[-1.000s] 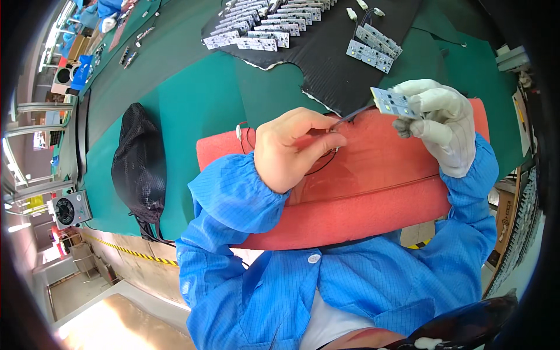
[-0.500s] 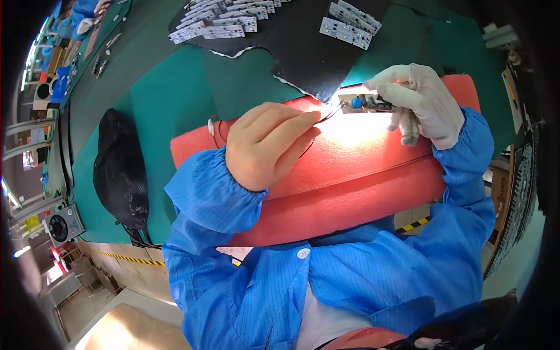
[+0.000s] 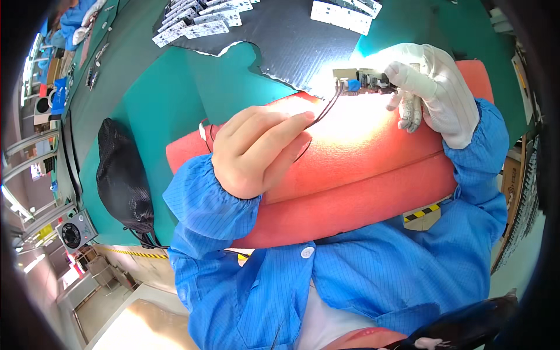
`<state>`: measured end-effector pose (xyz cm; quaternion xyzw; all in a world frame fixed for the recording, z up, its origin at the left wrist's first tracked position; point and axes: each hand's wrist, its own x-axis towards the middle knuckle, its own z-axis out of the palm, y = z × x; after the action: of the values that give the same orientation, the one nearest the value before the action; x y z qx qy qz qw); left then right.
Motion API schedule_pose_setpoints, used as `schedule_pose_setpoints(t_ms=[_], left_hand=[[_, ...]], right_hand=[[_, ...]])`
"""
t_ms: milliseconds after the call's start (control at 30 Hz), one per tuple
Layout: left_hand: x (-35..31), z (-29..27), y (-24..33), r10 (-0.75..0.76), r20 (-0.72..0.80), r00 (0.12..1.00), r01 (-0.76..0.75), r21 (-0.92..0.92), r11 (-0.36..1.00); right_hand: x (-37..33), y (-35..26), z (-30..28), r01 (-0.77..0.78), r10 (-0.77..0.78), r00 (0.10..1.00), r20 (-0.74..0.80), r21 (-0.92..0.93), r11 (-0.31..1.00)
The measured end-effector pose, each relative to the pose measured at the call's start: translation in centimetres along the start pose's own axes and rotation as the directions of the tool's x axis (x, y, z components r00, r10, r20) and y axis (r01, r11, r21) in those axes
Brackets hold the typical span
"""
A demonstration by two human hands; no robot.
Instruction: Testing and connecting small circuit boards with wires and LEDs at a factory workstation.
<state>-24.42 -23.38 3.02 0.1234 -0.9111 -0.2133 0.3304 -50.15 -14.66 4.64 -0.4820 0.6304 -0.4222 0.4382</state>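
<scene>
My bare left hand [image 3: 251, 149] is closed, its thumb and fingers pinching a pair of thin dark wires [image 3: 329, 108]. From the fingertips these wires rise to the left end of a small circuit board [image 3: 368, 81] with a blue component and other parts on it. At the board's right end, my right hand [image 3: 434, 96] in a white glove grips it between thumb and fingers. Beneath both hands lies a red padded cushion [image 3: 356, 201], brightly lit near the board. The wires' other end, with a small white connector [image 3: 203, 129], hangs out left of my left hand.
Several pale circuit boards [image 3: 207, 26] lie on a black sheet [image 3: 291, 35] at the back, with a few more boards [image 3: 341, 16] farther right. A black mesh bag [image 3: 123, 178] rests on the green mat [image 3: 169, 93] at the left. A small fan-like device [image 3: 73, 232] stands beyond it.
The board and my right hand have shifted up and to the right in the picture. The wires now stand more upright at the board's left end. The whole view has tilted slightly.
</scene>
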Motion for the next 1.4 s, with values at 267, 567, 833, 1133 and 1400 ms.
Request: schedule_pose_setpoints(t_ms=[267, 567, 833, 1133, 1400], left_hand=[[0.6, -0.3, 0.1, -0.102, -0.045, 0.994, 0.1, -0.051, 0.994], [-1.0, -3.1, -5.8, -0.657, -0.411, 0.631, 0.149, -0.767, 0.623], [0.6, -1.4, -3.3, -0.375, -0.225, 0.9, 0.328, -0.22, 0.919], [1.5, 0.5, -4.7, -0.048, -0.053, 0.997, 0.062, 0.32, 0.945], [0.6, -0.9, -1.5, -0.284, -0.125, 0.951, 0.263, -0.163, 0.951]], right_hand=[[0.8, 0.5, 0.0, 0.219, -0.24, 0.966, -0.093, -0.19, 0.957], [4.5, -1.0, 2.0, 0.518, -0.731, 0.662, 0.163, -0.804, 0.29], [2.4, -1.0, 2.7, 0.695, -0.713, 0.651, 0.259, -0.582, 0.423], [1.0, -2.0, 3.6, 0.636, -0.592, 0.726, 0.35, -0.669, 0.384], [0.0, -1.4, 1.8, 0.255, -0.309, 0.943, 0.125, 0.326, 0.91]])
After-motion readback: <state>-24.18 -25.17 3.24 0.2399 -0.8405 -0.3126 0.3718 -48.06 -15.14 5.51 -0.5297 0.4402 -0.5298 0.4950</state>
